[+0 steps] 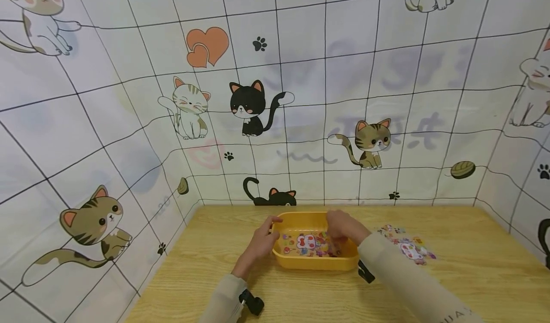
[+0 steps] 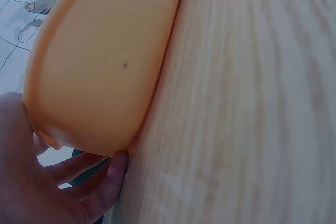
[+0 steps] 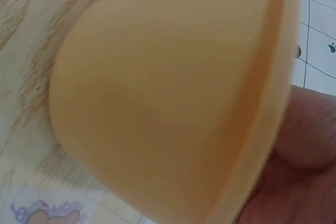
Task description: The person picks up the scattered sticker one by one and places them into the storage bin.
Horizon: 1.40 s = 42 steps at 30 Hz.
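A yellow plastic basin (image 1: 315,264) sits on the wooden table, with colorful cartoon stickers (image 1: 307,242) lying in it. My left hand (image 1: 263,239) grips the basin's left end; in the left wrist view, fingers (image 2: 113,179) touch the outer wall low down, while the upper part of the hand is at the rim. My right hand (image 1: 345,225) reaches over the right side into the basin, near its back right corner. The basin's wall (image 3: 157,87) covers most of that hand in the right wrist view, so what its fingertips do is hidden.
More cartoon stickers (image 1: 410,249) lie on the table (image 1: 464,285) to the right of the basin. A white wall covering (image 1: 309,170) with cats and grid lines stands behind and on both sides. Black straps (image 1: 251,303) sit at the wrists.
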Motion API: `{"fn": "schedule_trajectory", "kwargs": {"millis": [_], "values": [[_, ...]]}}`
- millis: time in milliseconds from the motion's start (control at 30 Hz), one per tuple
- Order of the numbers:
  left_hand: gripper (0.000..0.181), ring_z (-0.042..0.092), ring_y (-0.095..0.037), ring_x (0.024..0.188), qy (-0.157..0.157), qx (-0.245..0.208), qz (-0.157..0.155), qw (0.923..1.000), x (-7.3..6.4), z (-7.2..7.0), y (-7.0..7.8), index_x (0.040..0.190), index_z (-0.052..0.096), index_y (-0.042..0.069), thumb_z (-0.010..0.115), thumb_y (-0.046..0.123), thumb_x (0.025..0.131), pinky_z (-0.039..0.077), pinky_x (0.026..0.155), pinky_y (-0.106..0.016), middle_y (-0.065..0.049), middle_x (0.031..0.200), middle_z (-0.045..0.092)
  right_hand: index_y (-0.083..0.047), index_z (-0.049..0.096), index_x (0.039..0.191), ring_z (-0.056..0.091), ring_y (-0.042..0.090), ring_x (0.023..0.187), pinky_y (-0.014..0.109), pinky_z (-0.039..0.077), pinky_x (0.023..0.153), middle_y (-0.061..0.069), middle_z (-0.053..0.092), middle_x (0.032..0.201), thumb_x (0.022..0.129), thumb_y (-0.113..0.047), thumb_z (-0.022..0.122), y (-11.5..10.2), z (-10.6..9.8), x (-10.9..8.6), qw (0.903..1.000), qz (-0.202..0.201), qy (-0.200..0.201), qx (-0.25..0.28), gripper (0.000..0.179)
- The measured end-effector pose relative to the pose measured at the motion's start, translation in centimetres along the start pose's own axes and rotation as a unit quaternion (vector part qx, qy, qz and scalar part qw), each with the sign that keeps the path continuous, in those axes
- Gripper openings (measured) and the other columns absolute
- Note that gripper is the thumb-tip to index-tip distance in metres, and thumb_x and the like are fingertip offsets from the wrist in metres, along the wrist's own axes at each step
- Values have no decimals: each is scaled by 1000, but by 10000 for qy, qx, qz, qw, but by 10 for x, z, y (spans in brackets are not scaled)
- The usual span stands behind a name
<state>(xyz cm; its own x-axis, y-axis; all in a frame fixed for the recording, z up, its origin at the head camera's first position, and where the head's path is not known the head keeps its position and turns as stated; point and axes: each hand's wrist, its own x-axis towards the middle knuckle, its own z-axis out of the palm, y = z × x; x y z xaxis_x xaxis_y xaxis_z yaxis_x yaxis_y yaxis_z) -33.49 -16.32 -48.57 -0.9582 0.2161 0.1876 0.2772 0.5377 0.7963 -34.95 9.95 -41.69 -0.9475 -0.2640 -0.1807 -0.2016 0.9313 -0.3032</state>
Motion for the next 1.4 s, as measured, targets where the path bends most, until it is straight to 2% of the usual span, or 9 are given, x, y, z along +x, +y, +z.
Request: {"fn": "schedule_trajectory", "kwargs": {"millis": [100,233,467,800,967,1067,1200,1300,1400], "values": [[38,52,-40,135,2,1,2,10000,0,0,1,138,55,15,48,13,101,47,105,-58,-16,152,53,-1,61,89,51,19,57,28,40,51,11,58,74,92,-1,64,1,2,0,10000,0,-4,-70,5],[38,55,-38,130,12,8,19,10000,1,0,1,137,56,16,48,12,100,50,101,-55,-17,151,53,-2,63,83,52,18,54,28,39,51,9,60,69,92,-2,62,1,2,1,9999,-18,-73,-105,9],[38,57,-36,127,24,0,17,10000,2,-1,2,137,56,17,48,14,100,52,98,-52,-18,151,53,-4,64,68,39,14,48,27,31,49,3,45,58,89,-1,60,-2,2,0,9999,-95,-99,-70,21],[38,52,-40,136,34,-45,31,10000,0,1,0,137,56,15,49,12,100,47,106,-58,-16,152,54,-11,47,66,27,13,53,28,25,51,0,31,61,92,0,55,2,5,-2,9998,-128,119,136,29],[39,51,-39,137,17,-100,-22,9999,0,1,0,138,55,15,48,12,100,46,107,-58,-16,153,53,-15,42,60,31,11,47,25,27,45,-3,30,55,90,-4,60,3,-2,-5,9997,-144,206,28,36],[38,52,-38,136,8,-112,-49,9999,0,0,0,138,55,16,48,13,101,47,106,-57,-15,153,52,-18,38,54,33,9,42,23,29,42,-6,28,49,89,-6,63,4,-8,-11,9988,-277,353,179,44],[38,52,-38,136,17,-116,-35,9999,-1,0,-1,138,55,16,48,13,101,47,106,-57,-16,153,52,-20,38,52,27,8,43,22,27,45,-9,26,47,92,-10,63,6,-19,-22,9948,-682,499,576,48],[38,52,-38,135,10,-150,-41,9999,-1,0,0,138,55,16,48,13,101,48,105,-57,-15,152,53,-18,46,54,26,9,46,25,27,49,-8,32,49,95,-14,64,10,-26,-31,9903,-964,693,727,45],[39,54,-37,132,-14,-183,-30,9998,-2,0,1,139,55,16,48,13,101,49,103,-55,-16,152,53,-11,66,68,38,10,51,28,35,54,-4,52,59,96,-17,66,16,-31,-40,9873,-1055,924,743,28]]}}
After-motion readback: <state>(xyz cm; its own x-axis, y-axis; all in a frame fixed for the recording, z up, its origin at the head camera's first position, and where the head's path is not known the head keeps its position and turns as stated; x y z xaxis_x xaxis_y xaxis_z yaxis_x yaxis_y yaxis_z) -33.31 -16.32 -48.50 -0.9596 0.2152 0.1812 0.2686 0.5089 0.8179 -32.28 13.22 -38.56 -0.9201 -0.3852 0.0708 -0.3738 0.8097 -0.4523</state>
